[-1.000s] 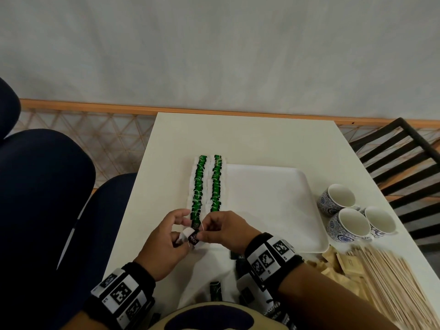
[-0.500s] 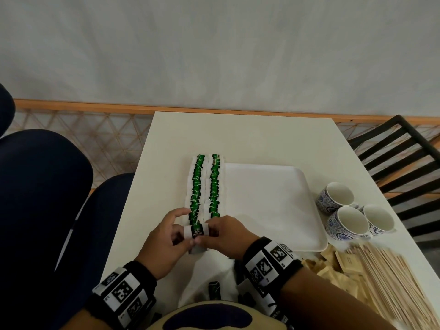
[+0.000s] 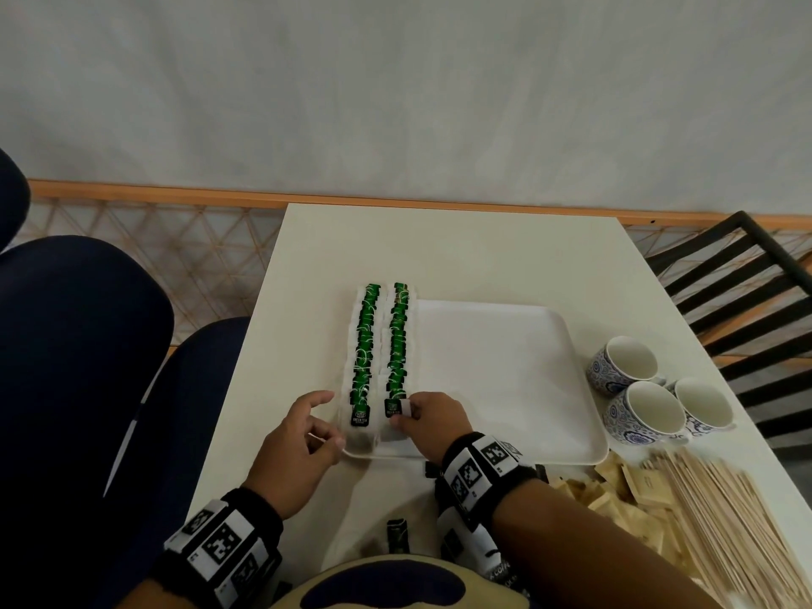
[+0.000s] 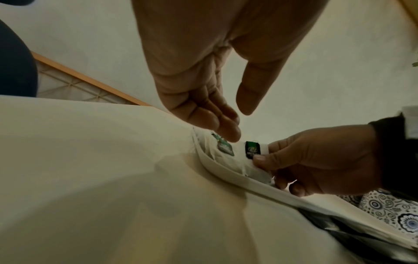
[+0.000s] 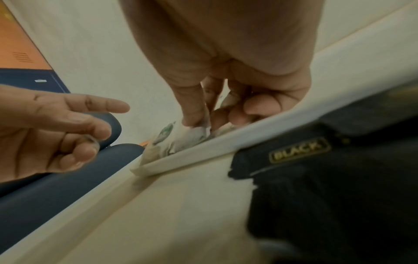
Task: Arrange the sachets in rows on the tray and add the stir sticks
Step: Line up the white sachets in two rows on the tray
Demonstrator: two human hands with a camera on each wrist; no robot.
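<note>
White square plastic tray (image 3: 505,389): two rows of green-labelled white tea sachets (image 3: 382,345) along its 9 o'clock edge. Right hand (image 3: 433,421) pinches the nearest sachet (second row). Left hand (image 3: 292,450) loose, holding nothing. Wooden stir sticks (image 3: 720,516) on white table (image 3: 439,248), 4 o'clock of tray.

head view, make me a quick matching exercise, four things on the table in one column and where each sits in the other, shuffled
Things:
1. green tea sachets
2. patterned cups
3. wooden stir sticks
4. right hand

Places:
a. near right corner of the table
b. two rows along the left side of the tray
c. at the near end of the second row
d. right of the tray

Pairs: 1-b, 2-d, 3-a, 4-c
</note>
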